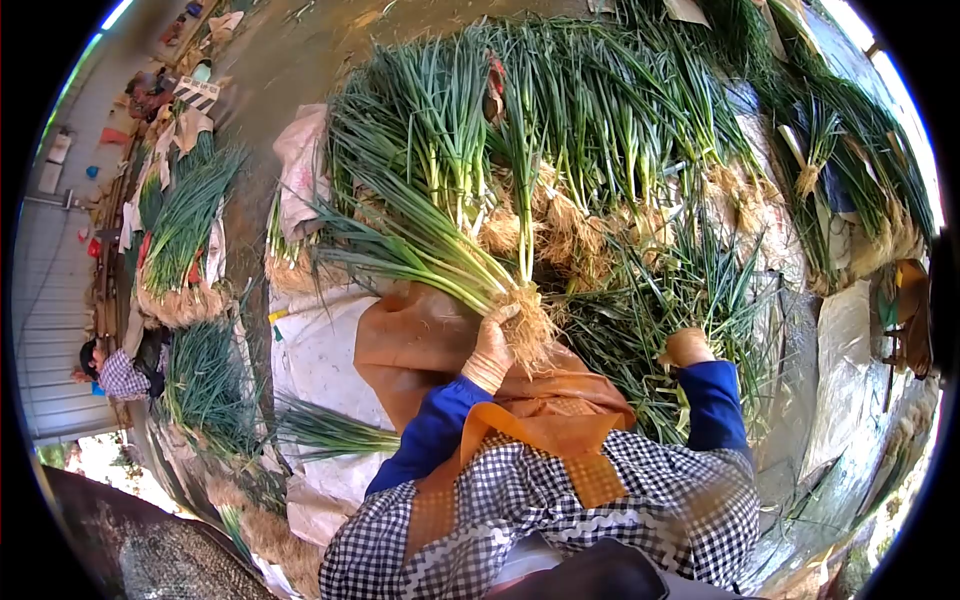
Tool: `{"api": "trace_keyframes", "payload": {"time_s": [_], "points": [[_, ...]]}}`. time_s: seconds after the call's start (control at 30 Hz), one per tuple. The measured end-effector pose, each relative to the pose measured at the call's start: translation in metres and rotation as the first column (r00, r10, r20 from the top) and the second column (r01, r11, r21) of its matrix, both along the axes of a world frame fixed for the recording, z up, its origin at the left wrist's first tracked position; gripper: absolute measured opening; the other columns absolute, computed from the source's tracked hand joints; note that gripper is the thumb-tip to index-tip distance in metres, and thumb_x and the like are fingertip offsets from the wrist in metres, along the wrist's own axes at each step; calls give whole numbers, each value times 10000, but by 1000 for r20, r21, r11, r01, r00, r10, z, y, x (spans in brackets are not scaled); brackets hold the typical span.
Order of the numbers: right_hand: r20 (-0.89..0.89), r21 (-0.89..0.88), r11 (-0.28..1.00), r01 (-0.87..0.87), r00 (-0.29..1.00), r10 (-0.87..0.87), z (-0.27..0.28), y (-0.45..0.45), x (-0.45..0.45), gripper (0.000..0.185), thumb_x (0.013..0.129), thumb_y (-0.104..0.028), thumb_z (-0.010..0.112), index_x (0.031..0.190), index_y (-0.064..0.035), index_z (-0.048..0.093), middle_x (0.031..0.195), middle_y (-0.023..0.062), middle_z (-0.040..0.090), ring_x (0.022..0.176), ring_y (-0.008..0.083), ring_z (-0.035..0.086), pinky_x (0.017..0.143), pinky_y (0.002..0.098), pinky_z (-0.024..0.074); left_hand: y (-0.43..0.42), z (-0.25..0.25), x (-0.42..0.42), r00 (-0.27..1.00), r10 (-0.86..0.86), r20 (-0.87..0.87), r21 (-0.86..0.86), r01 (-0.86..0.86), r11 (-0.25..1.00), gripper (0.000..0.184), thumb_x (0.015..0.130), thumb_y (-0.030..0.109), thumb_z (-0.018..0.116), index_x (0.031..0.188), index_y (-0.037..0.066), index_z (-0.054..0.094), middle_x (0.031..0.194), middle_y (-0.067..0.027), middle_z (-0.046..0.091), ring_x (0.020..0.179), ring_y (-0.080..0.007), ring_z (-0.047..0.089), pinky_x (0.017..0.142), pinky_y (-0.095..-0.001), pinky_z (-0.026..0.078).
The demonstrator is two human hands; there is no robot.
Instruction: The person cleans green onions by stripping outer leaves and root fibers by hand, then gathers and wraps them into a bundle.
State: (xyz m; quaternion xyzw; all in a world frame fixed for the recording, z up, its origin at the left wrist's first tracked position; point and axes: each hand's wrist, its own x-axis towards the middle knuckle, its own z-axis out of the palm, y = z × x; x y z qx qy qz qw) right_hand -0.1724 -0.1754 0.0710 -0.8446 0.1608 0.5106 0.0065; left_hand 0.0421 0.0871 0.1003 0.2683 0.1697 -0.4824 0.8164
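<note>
My left hand (490, 352) is closed round the lower stems of several green onions (462, 262), just beside their shaggy, pale roots. Their green leaves fan out up and to the left, over a brown apron (400, 335) on my lap. My right hand (688, 348) is curled above a heap of loose green leaves (650, 305); what its fingers hold, if anything, I cannot make out. A small bunch of green onions (345, 430) lies on a white sheet (315, 355) by my left forearm.
A long row of green onions (600, 110) with roots facing me lies beyond my hands. More onions (195, 205) are piled at left, where another person (125, 370) sits. Sacking (300, 170) and plastic sheeting (835, 370) lie on either side.
</note>
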Motion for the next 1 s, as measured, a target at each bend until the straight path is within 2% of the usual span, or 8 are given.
{"api": "trace_keyframes", "payload": {"time_s": [0.13,0.47,0.57,0.6,0.63,0.7,0.77,1.0], "points": [[644,727,683,70,277,-713,37,60,113,557,875,-506,434,1126,-19,534,1058,169,602,978,301,579,845,357,454,9,1,2,998,-28,53,-69,31,997,392,793,52,498,1174,-41,478,1005,-151,594,878,-273,597,791,-408,508],[44,994,90,65,512,-858,75,114,136,426,886,-369,518,607,-48,499,549,-22,494,510,89,454,485,275,377,16,0,12,998,-70,3,63,69,996,360,772,65,523,1117,-37,511,977,-157,605,847,-263,614,747,-388,529],[84,973,183,142,522,-849,75,91,114,390,887,-379,520,672,-57,563,572,-14,515,514,99,465,498,234,398,25,-8,15,988,-122,98,14,121,993,401,756,51,521,1144,-43,497,989,-162,603,859,-261,613,759,-385,528],[156,945,246,215,364,-918,48,86,121,341,875,-359,540,766,-43,603,628,21,566,554,154,532,532,271,453,27,-9,16,988,-151,24,-92,153,984,435,737,33,515,1162,-51,484,1006,-174,596,895,-265,604,785,-382,520],[890,455,881,-130,108,-443,-3,80,126,237,837,-282,594,919,-60,602,704,60,594,616,200,580,571,313,484,26,-3,14,988,-155,24,-91,156,984,435,737,33,515,1162,-51,484,1006,-174,596,895,-265,604,785,-382,520],[824,461,805,-373,-156,-545,31,89,156,324,796,-188,631,1099,-99,557,777,87,603,679,216,604,615,330,493,21,14,10,980,-173,99,-55,179,982,476,742,86,517,1197,-32,442,1040,-232,554,772,-283,588,666,-403,527],[631,773,569,-281,430,-645,47,88,168,431,794,-139,637,1206,-110,516,933,96,631,831,200,622,730,284,497,26,11,8,979,-162,120,-8,164,986,478,730,102,529,1186,-20,449,1035,-233,553,775,-290,585,662,-402,525],[48,982,-69,-175,588,-808,14,84,174,223,847,-172,607,1009,-21,617,942,48,636,859,131,582,767,275,481,33,-7,11,988,-149,32,-26,149,988,492,704,174,550,1152,-18,479,971,-204,560,749,-274,570,641,-382,517]]}}
